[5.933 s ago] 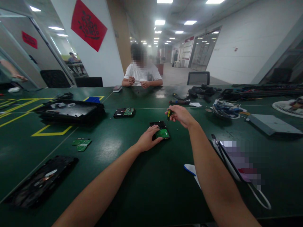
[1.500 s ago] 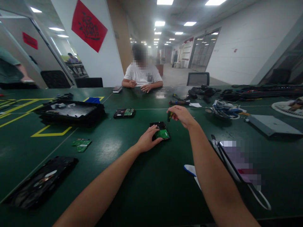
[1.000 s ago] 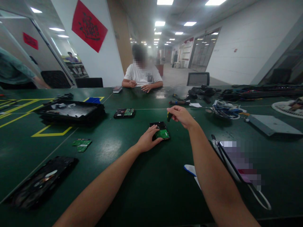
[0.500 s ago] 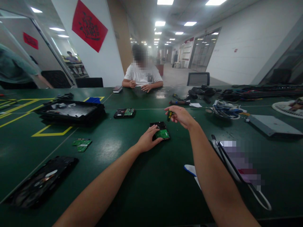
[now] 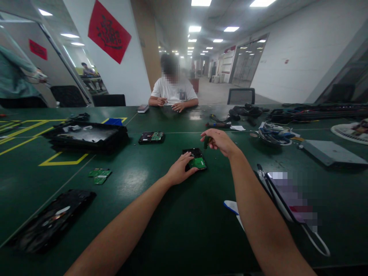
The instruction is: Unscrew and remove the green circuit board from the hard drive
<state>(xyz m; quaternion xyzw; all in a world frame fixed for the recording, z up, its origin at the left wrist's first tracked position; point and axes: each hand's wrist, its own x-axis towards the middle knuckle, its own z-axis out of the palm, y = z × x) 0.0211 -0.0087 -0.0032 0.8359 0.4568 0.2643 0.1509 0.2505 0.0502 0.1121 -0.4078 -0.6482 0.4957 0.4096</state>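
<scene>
Turned since the earlier frame: tool handle [image 5: 206, 143] | right hand [image 5: 217, 141]: fingers pinching it near hard drive's [image 5: 197, 162] far-right corner | left hand [image 5: 178, 169]: fingers spread across drive, likely steadying it

The surface [image 5: 186, 230] looks smooth and glossy, the central circuit board [image 5: 198, 162] smooth, the tray [image 5: 86, 145] at left like black plastic, the box [image 5: 330, 150] at right like smooth, matt grey metal, and the larger red sheet [image 5: 109, 32] at upper left like paper.

The tool [image 5: 206, 143] turned in the right hand [image 5: 219, 142], its yellow hidden; a green-sleeved co-worker's hand [image 5: 42, 76] rose.
</scene>
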